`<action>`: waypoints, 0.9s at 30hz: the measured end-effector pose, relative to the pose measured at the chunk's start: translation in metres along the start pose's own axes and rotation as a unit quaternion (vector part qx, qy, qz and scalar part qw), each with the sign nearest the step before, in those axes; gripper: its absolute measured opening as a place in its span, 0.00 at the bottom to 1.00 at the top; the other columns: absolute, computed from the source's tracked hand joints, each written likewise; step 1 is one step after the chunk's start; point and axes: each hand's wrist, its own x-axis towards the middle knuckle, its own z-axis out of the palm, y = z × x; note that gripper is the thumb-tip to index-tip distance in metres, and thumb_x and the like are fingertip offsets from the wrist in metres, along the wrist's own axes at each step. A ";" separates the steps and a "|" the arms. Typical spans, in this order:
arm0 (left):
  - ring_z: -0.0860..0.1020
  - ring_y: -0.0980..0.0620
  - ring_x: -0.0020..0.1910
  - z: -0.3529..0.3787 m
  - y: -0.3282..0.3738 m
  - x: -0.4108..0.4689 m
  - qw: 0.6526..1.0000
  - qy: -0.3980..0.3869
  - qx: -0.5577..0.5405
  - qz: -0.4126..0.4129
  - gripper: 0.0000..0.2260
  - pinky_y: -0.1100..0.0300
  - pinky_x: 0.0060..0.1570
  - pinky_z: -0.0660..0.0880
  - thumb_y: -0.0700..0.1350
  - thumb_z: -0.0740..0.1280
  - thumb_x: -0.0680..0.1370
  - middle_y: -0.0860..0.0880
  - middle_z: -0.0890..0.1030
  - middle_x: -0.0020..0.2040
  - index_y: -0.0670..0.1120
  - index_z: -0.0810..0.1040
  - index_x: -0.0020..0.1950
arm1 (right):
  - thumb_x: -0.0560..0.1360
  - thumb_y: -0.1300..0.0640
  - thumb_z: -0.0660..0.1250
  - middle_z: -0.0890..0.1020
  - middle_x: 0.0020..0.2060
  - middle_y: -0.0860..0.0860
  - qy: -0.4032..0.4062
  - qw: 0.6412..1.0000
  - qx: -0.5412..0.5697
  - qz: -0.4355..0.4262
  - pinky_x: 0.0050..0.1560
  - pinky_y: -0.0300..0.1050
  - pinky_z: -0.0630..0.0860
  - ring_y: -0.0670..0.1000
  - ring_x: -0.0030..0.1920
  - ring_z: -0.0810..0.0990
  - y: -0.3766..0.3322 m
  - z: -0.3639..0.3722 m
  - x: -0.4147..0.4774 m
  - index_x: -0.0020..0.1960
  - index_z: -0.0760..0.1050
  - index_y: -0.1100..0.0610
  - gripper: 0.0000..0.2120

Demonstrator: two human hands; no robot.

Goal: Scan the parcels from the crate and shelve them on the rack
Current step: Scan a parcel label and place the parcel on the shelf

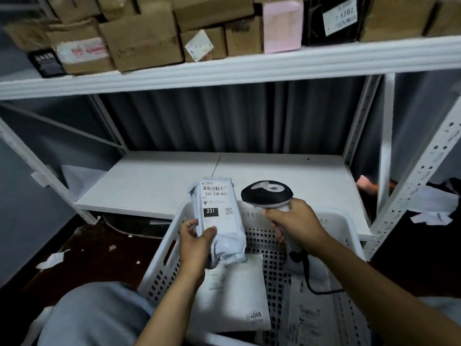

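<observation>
One grey parcel [219,221], crinkled polybag, white label "231", barcode.

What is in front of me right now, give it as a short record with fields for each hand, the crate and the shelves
left hand: holds white parcel, label marked 231 facing up
right hand: grips scanner by its handle, head to the right of the parcel
crate: white, perforated, flat envelope marked 4009 lying inside
lower shelf: white board behind the crate
upper shelf: cardboard boxes, pink parcel
</observation>
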 end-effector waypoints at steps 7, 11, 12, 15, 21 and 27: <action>0.82 0.44 0.44 -0.042 0.077 0.000 0.988 -0.026 -0.144 0.046 0.12 0.55 0.42 0.78 0.35 0.64 0.77 0.41 0.83 0.50 0.42 0.73 0.60 | 0.72 0.59 0.73 0.84 0.32 0.50 0.001 0.998 -0.010 -0.069 0.39 0.49 0.82 0.51 0.33 0.83 -0.070 0.068 0.006 0.45 0.79 0.56 0.04; 0.83 0.42 0.47 -0.074 0.120 0.005 0.983 -0.041 -0.154 0.093 0.09 0.48 0.48 0.79 0.37 0.64 0.78 0.41 0.84 0.51 0.44 0.75 0.58 | 0.69 0.56 0.75 0.85 0.36 0.45 0.017 0.993 0.019 -0.115 0.48 0.52 0.81 0.48 0.40 0.83 -0.120 0.111 0.014 0.43 0.82 0.52 0.04; 0.83 0.43 0.47 -0.085 0.132 0.007 0.982 -0.048 -0.146 0.112 0.10 0.47 0.50 0.79 0.38 0.65 0.78 0.42 0.84 0.51 0.45 0.76 0.58 | 0.70 0.57 0.75 0.85 0.36 0.44 0.015 0.991 0.024 -0.128 0.47 0.50 0.80 0.45 0.40 0.83 -0.134 0.123 0.017 0.42 0.81 0.52 0.04; 0.84 0.47 0.48 -0.116 0.167 0.011 0.977 -0.093 -0.097 0.167 0.12 0.51 0.46 0.80 0.38 0.68 0.77 0.48 0.85 0.50 0.50 0.77 0.59 | 0.69 0.59 0.75 0.85 0.36 0.42 0.022 0.985 0.043 -0.166 0.46 0.44 0.79 0.43 0.41 0.83 -0.174 0.152 0.022 0.42 0.81 0.51 0.05; 0.84 0.51 0.50 -0.171 0.223 0.028 0.967 -0.090 -0.053 0.232 0.18 0.51 0.51 0.81 0.37 0.71 0.75 0.53 0.85 0.50 0.53 0.76 0.61 | 0.70 0.58 0.75 0.86 0.41 0.46 0.028 0.977 0.054 -0.206 0.46 0.40 0.78 0.46 0.44 0.84 -0.241 0.204 0.039 0.47 0.83 0.54 0.07; 0.83 0.50 0.46 -0.215 0.279 0.065 0.958 0.025 -0.094 0.270 0.14 0.50 0.51 0.80 0.36 0.71 0.74 0.51 0.85 0.46 0.49 0.79 0.57 | 0.69 0.55 0.75 0.85 0.42 0.51 0.044 0.962 -0.054 -0.265 0.45 0.43 0.76 0.50 0.45 0.81 -0.304 0.238 0.059 0.48 0.82 0.56 0.09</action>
